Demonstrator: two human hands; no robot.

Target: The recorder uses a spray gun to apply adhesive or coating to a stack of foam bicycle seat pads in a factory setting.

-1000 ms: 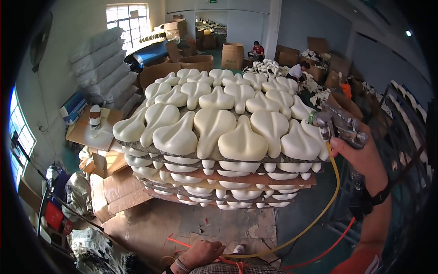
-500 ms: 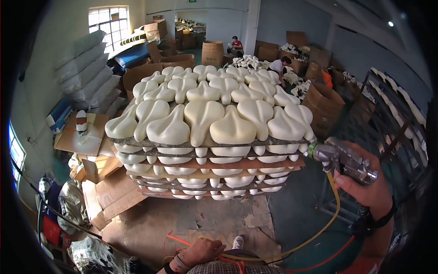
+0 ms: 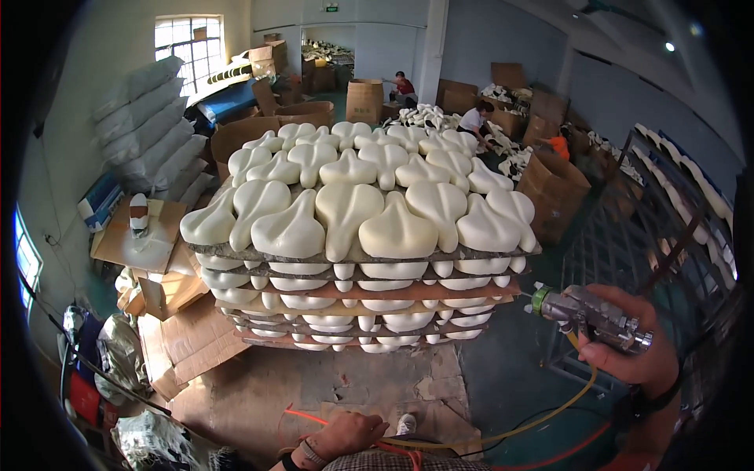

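Observation:
My right hand (image 3: pixel 638 345) grips a metal spray gun (image 3: pixel 593 318) with a green ring at its nozzle, which points left toward the stack. From the gun's underside a yellow hose (image 3: pixel 550 414) curves down and across to my left hand (image 3: pixel 351 436). That hand is closed low in front of my body, and an orange hose (image 3: pixel 305 415) passes through it; its fingertips are hidden. Ahead stands a stack of boards bearing pale cream bicycle-saddle-shaped foam pads (image 3: pixel 398 228). Several rows cover the top board, and more pads show between the boards below.
Flattened cardboard (image 3: pixel 188 345) lies left of the stack, below piled white sacks (image 3: pixel 149 118). At right are a tall cardboard box (image 3: pixel 552 192) and a dark metal rack (image 3: pixel 628 259) with pads. Farther back, people (image 3: pixel 473 122) sit among heaps of pads. Hoses trail across the floor.
The spray gun in my right hand has dropped slightly and sits farther from the stack's right corner. My left hand stays in place. The view has tilted a little.

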